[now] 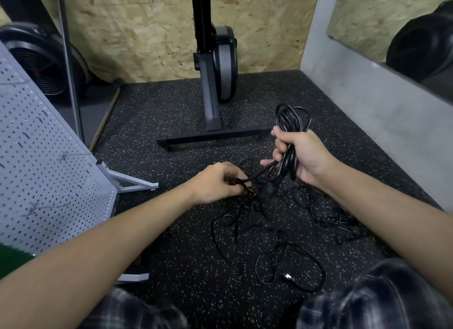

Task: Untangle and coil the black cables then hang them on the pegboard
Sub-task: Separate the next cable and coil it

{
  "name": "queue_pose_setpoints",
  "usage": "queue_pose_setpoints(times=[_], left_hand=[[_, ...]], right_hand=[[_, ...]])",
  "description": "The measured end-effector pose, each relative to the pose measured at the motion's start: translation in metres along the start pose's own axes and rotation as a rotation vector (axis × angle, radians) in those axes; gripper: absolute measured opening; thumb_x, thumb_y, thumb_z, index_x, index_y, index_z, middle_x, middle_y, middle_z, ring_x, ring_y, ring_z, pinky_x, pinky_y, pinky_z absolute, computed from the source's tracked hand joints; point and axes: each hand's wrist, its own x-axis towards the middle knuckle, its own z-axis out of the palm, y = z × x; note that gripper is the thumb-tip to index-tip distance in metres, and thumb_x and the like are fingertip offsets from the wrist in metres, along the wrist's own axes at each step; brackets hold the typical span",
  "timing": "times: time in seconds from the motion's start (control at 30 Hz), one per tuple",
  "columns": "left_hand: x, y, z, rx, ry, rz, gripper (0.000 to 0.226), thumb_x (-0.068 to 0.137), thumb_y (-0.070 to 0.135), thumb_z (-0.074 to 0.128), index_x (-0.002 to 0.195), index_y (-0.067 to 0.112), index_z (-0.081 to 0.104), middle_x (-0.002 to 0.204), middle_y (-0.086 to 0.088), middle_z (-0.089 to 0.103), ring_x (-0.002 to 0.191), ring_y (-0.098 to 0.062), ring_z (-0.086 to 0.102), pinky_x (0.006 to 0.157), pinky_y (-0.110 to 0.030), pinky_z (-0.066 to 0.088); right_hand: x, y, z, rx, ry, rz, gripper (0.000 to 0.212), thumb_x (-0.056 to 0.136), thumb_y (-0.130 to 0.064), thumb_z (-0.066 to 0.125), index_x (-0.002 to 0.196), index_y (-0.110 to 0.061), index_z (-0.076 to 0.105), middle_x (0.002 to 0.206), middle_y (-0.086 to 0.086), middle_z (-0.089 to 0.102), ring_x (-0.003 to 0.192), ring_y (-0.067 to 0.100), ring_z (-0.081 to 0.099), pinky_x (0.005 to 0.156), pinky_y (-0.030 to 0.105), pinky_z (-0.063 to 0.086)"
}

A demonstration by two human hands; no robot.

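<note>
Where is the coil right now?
In the head view, right of centre: the right hand grips the coil above the tangle on the floor, near the machine's base; the left hand pinches a strand running to it.

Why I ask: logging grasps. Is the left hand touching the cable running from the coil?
Touching. The head view shows the left hand pinching the cable strand, which leads up to the coil held in the right hand.

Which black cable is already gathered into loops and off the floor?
The coiled bundle gripped by the right hand; the other cables lie loose on the floor.
</note>
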Motion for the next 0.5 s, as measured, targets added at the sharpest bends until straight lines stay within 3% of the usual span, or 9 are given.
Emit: queue_pose_setpoints(times=[0.13, 0.2, 0.3, 0.4, 0.5], left_hand=[[-0.0042, 0.0037, -0.0014, -0.106, -0.076, -0.044, 0.033, 0.103, 0.006, 0.059, 0.124, 0.027, 0.074, 0.094, 0.012, 0.081, 0.093, -0.008, 0.077, 0.089, -0.029, 0.059], [-0.0034, 0.0006, -0.0009, -0.111, -0.055, -0.058, 0.045, 0.102, -0.004, 0.051, 0.123, 0.030, 0.073, 0.096, 0.005, 0.081, 0.096, -0.008, 0.077, 0.096, -0.042, 0.060], [-0.0005, -0.0055, -0.0005, -0.151, 0.005, -0.080, 0.055, 0.099, -0.011, 0.043, 0.116, 0.027, 0.078, 0.099, -0.002, 0.081, 0.096, -0.015, 0.078, 0.094, -0.056, 0.059], [0.0008, -0.0054, -0.0005, -0.216, 0.034, -0.110, 0.047, 0.102, -0.013, 0.041, 0.117, 0.011, 0.078, 0.092, 0.001, 0.077, 0.084, -0.018, 0.079, 0.077, -0.037, 0.064], [0.0008, -0.0057, -0.0019, -0.115, 0.008, -0.128, 0.049, 0.099, -0.014, 0.042, 0.115, 0.015, 0.079, 0.093, -0.005, 0.079, 0.068, -0.020, 0.077, 0.058, -0.024, 0.057]], right_hand=[[0.0022, -0.0017, -0.0027, -0.036, 0.009, -0.042, 0.013, 0.105, -0.015, 0.060, 0.112, -0.005, 0.055, 0.058, 0.000, 0.042, 0.050, 0.016, 0.044, 0.061, 0.039, 0.055], [0.0031, -0.0002, -0.0035, -0.039, 0.009, -0.031, 0.014, 0.105, -0.014, 0.060, 0.113, -0.005, 0.053, 0.057, 0.001, 0.042, 0.049, 0.017, 0.044, 0.057, 0.036, 0.049], [0.0031, -0.0002, -0.0046, -0.025, 0.008, -0.022, 0.014, 0.104, -0.013, 0.060, 0.113, -0.006, 0.052, 0.057, 0.001, 0.041, 0.049, 0.017, 0.043, 0.053, 0.034, 0.045], [0.0035, -0.0007, -0.0047, -0.046, 0.017, -0.016, 0.014, 0.104, -0.011, 0.060, 0.112, -0.005, 0.051, 0.057, 0.002, 0.040, 0.048, 0.017, 0.041, 0.051, 0.032, 0.042], [0.0049, 0.0009, -0.0059, -0.121, 0.022, -0.014, 0.016, 0.103, -0.012, 0.063, 0.111, -0.004, 0.052, 0.057, 0.004, 0.039, 0.047, 0.018, 0.041, 0.052, 0.033, 0.041]])
